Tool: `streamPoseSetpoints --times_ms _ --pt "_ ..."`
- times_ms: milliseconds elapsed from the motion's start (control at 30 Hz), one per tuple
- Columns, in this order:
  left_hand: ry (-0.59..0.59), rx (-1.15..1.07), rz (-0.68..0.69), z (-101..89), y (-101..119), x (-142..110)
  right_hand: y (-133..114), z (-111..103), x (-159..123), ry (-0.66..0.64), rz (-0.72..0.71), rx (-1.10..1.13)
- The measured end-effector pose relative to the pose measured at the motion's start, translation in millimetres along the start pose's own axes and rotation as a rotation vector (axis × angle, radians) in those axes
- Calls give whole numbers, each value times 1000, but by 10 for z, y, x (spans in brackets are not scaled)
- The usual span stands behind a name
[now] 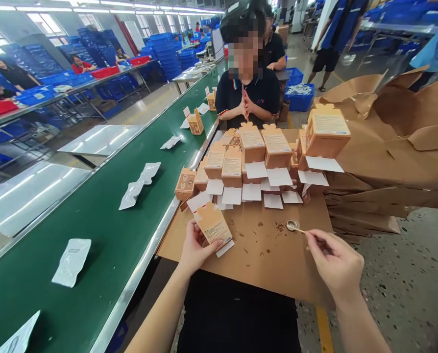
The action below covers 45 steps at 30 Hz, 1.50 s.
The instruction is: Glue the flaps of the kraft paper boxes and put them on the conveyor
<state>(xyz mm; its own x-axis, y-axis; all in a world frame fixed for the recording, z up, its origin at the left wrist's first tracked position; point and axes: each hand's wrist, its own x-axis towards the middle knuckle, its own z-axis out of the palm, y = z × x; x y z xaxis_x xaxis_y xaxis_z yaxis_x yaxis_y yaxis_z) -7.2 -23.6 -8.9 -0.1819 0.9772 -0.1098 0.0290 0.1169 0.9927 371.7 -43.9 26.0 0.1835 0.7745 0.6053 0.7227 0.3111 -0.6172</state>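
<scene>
My left hand [196,247] grips a small printed carton [213,224] with its flaps out, tilted above the cardboard-covered table [248,274]. Between the thumb and fingers of my right hand [334,260] is a thin cotton swab [302,231]. The swab's far end reaches into a small round dish [291,225] on the cardboard. Dark specks and stains surround the dish. Several more cartons [231,165] are piled just beyond, many with white flaps hanging toward me.
A green conveyor belt [105,230] runs along my left with several white pouches [72,262] and a few cartons [196,122] on it. Across the pile sits a co-worker [248,93] with hands together. Brown cardboard sheets [391,147] are stacked at right, and a blue crate [299,100] stands behind.
</scene>
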Motion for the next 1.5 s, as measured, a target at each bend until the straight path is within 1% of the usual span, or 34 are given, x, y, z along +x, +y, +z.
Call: streamPoseSetpoints --times_ms 33,67,133,200,267,300,333,400,467,567,667,767,833,900,967,1067,1200,1267,1300,1333,1367,1433,1500 --pt "-34 19 -16 0 33 42 -132 67 -81 -15 10 80" --pt "-60 29 -30 -5 53 70 -276 164 -167 -60 14 174" --pt "-79 34 -41 -22 63 92 -559 428 -329 -209 22 327" --pt "-73 26 -49 -37 48 89 -768 724 -446 -289 2 380" --pt "-70 13 -62 -46 28 83 -867 975 -503 -316 -10 388" --pt "-70 8 -68 -50 19 81 -880 1066 -513 -323 -13 383" --pt "-69 8 -73 -54 11 81 -878 1133 -516 -330 -16 378" --pt "-69 23 -83 -66 -3 79 -848 1196 -507 -345 -17 368" --pt "-69 44 -95 -79 -16 69 -816 1185 -495 -354 -13 356" --pt "-82 60 -104 -82 -34 23 -781 1062 -477 -341 3 346" --pt "-80 101 -53 -40 -40 -66 -748 833 -458 -311 28 346" --pt "-45 184 14 29 -49 -170 -716 571 -444 -282 65 361" --pt "-20 224 22 66 -76 -227 -703 428 -447 -268 86 367" --pt "3 253 6 83 -122 -264 -702 332 -465 -259 96 365" --pt "13 283 -10 85 -173 -278 -711 282 -493 -261 102 361" --pt "7 319 9 107 -218 -277 -738 273 -526 -254 114 370" --pt "30 355 53 147 -164 -283 -772 303 -507 -253 97 394" --pt "79 391 64 53 -100 -282 -768 308 -497 -264 76 397" --pt "126 419 72 -49 -65 -279 -758 306 -503 -259 69 394" --pt "194 451 81 -190 -29 -273 -741 301 -519 -250 69 385" --pt "279 481 87 -366 7 -265 -721 295 -544 -246 82 369" --pt "479 511 89 -784 73 -233 -675 279 -609 -254 143 328" --pt "661 482 64 -1212 125 -163 -630 265 -664 -264 217 299"
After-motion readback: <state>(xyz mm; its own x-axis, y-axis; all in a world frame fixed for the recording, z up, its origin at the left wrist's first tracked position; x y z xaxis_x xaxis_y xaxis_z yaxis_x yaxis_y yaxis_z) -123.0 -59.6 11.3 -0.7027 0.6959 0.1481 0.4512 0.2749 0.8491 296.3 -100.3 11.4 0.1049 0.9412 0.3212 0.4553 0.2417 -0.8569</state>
